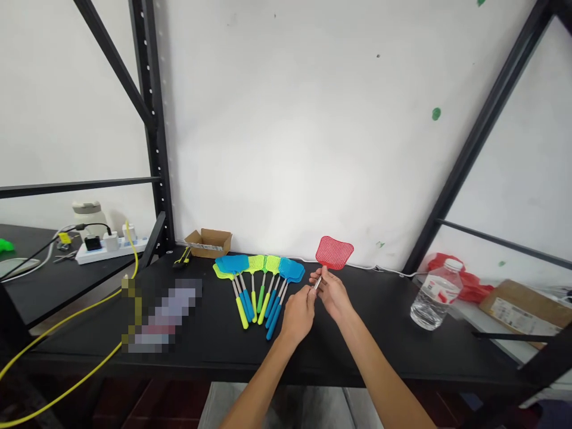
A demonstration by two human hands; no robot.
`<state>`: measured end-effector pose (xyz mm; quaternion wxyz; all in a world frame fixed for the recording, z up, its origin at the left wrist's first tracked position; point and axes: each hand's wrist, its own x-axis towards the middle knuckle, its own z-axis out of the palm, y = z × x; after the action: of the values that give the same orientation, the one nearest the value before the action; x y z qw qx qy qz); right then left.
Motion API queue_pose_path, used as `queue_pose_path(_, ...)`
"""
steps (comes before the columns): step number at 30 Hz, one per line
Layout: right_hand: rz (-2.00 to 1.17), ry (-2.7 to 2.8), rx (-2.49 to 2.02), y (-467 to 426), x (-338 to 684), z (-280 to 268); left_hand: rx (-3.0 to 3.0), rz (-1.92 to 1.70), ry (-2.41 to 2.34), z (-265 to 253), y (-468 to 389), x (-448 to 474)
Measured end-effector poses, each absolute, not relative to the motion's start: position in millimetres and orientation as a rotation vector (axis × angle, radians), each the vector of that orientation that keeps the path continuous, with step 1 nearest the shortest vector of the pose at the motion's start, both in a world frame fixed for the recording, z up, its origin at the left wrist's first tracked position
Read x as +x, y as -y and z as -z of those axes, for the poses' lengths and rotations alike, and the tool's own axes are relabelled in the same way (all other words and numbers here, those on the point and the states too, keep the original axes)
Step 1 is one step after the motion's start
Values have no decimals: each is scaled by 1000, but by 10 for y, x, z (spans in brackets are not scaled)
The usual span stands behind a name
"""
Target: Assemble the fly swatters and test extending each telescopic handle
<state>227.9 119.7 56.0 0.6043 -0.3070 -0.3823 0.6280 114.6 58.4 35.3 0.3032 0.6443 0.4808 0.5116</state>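
Note:
A fly swatter (334, 252) with a red mesh head is held up over the black table, its head tilted toward the wall. My left hand (298, 316) is closed around the lower part of it, hiding the handle. Higher up, the fingers of my right hand (331, 293) pinch the metal shaft just below the red head. To the left of my hands, several more fly swatters (261, 298) lie fanned out, with blue and yellow-green heads at the back and their handles pointing toward me.
Behind the fan stands an open cardboard box (210, 241), with a black and yellow tool (182, 257) beside it. A water bottle (435, 295) leans at right near a cardboard parcel (522, 310). Yellow cable (84, 372) and a power strip (111, 250) are at left. A pixelated patch covers something.

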Motion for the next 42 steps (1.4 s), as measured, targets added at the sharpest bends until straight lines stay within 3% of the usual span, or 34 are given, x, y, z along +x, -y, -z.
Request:
queue_pose_path(14,-1717,797,-553,-1061,2285,-821,979,-1106,-501,-394,-285,1043)
queue_pose_path(26,-1449,849,-686,-1269,2688,-1201,1480,-1152,-992,-376,194,926)
queue_pose_path(32,-1571,807,-561,-1132,2715,-1266,1421,-1118,-941,-390,294,910)
queue_pose_path(42,-1515,759,-312,-779,2438,-1365,1269,-1026,-843,-482,397,1020)
